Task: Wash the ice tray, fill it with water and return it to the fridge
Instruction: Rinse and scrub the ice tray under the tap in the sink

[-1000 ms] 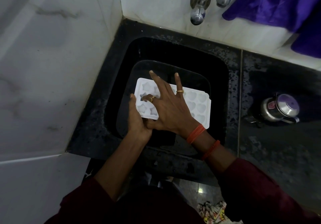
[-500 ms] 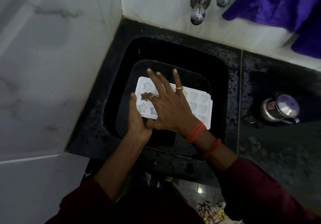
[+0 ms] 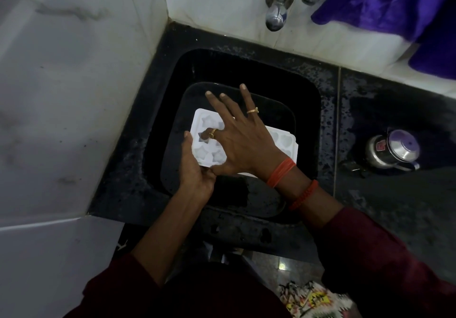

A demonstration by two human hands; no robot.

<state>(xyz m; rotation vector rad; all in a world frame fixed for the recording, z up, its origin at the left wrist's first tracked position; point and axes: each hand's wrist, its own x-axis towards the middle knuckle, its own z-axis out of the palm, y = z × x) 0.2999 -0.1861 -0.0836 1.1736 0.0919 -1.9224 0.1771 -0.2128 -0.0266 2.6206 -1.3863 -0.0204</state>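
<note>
Right hand (image 3: 244,142) spread flat on ice tray (image 3: 286,142), ringed forefinger dipped in star cell; left hand (image 3: 195,169) grips tray's left end. One black sink (image 3: 246,70), centre frame, holds one dark tub (image 3: 187,95); tray within tub's outline. One steel pot (image 3: 392,149) at right edge; two taps (image 3: 276,14) at top. Since second ago: fingers stretched further, tray unmoved.

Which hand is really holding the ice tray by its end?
The left hand, gripping the white ice tray's end. The right hand, with rings and orange wristbands, only lies spread over it.
</note>
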